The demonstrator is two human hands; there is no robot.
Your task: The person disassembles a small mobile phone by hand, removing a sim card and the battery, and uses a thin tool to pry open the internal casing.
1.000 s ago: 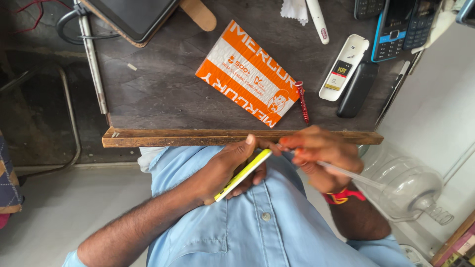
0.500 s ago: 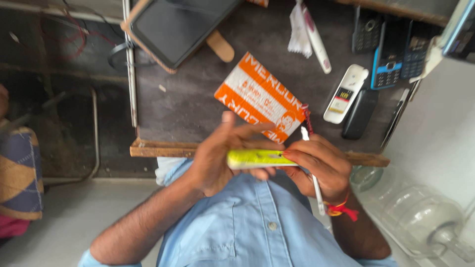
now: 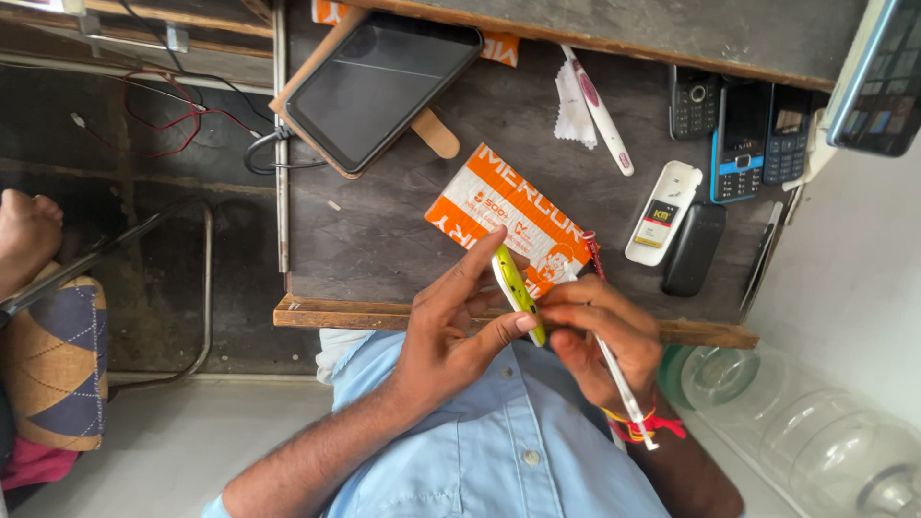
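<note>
My left hand [image 3: 451, 331] grips a slim yellow-green phone [image 3: 516, 288] by its edges, tilted on end over the front edge of the dark wooden table [image 3: 384, 240]. My right hand [image 3: 595, 336], with a red thread band at the wrist, touches the phone's lower end. It also holds a thin white stick-like tool [image 3: 624, 384] that runs back along the wrist. Both hands sit close above my light blue shirt [image 3: 499, 441].
An orange and white box [image 3: 499, 206] lies just behind the hands. Farther back are a dark tablet [image 3: 384, 82] on a board, a white pen-like tool [image 3: 602, 113], several phones [image 3: 739, 129], a white dongle [image 3: 662, 211] and a black case [image 3: 693, 249]. A clear plastic jar [image 3: 815, 432] sits right; another person's foot [image 3: 29, 235] is at left.
The yellow-green phone has turned from lying crosswise to standing tilted on end. Both hands have shifted slightly toward the table, and the view has swung to show more of the table.
</note>
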